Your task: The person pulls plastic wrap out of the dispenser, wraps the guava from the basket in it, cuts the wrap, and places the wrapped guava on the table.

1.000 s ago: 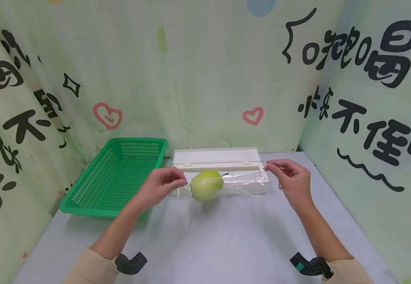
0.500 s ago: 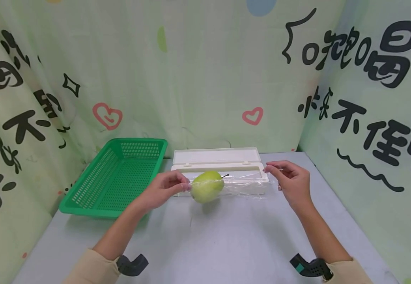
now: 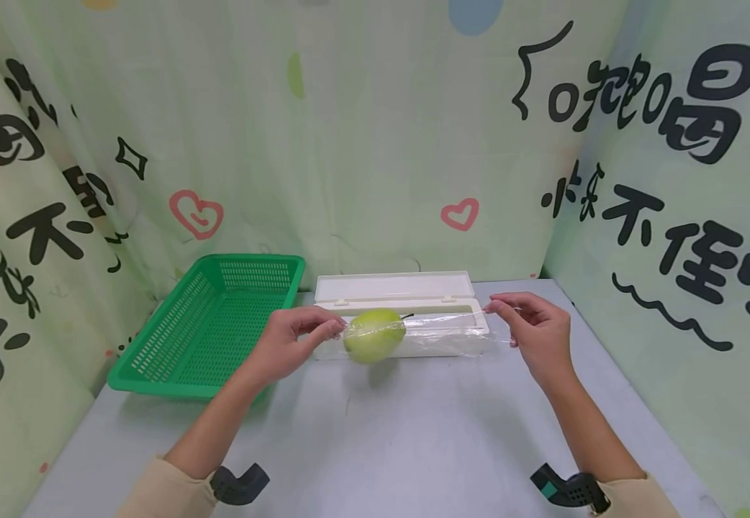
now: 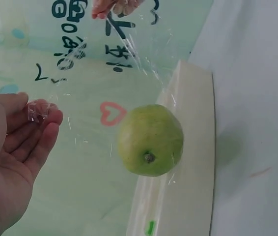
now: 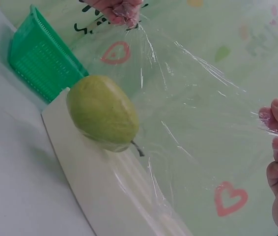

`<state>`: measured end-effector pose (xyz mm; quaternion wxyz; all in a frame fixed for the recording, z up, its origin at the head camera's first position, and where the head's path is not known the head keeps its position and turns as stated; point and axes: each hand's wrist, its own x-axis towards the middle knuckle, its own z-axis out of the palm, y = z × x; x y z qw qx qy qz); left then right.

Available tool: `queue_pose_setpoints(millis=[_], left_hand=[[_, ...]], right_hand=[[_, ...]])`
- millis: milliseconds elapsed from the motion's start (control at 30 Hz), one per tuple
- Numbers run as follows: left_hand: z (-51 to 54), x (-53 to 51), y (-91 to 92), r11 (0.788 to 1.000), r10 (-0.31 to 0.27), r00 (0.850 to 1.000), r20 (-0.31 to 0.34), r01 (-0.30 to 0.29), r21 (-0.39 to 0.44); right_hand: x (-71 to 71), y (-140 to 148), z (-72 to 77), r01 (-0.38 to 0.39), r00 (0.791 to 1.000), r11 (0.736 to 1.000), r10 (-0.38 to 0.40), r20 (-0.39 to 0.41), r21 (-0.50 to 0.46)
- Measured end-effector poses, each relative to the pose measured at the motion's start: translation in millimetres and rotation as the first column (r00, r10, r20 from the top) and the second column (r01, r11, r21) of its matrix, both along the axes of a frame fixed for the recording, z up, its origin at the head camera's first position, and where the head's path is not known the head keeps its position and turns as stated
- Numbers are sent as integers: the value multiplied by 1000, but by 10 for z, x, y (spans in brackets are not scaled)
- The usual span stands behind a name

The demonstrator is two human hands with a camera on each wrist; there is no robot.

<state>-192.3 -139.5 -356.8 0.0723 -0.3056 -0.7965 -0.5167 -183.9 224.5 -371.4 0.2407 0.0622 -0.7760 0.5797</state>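
Working above pale table | pinching clear film with left hand and right hand | already cradling green pear, on near side of white box | seemingly not yet fully enclosing it

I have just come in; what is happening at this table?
A person pinches clear plastic film with the left-hand grip and the right-hand grip, stretching it between them. A rounded yellow-green pear is against the film, nearer the left-hand grip; whether the film goes all around it, I cannot tell. Behind the pear stands a long white plastic box, lid raised. A green rectangular plastic basket is at the person's left.
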Motion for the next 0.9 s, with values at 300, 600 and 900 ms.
queue_pose_setpoints(millis=[300, 600, 900], left_hand=[[-9, 24, 63, 994, 103, 988, 112, -100, -39], [111, 106, 36, 991, 107, 988, -114, -116, -71], [245, 151, -61, 976, -72, 979, 191, 30, 217]], right_hand=[[22, -9, 7, -23, 1000, 1000, 23, 3, -2], [13, -9, -7, -7, 1000, 1000, 7, -19, 4], [0, -29, 14, 20, 999, 1000, -21, -32, -21]])
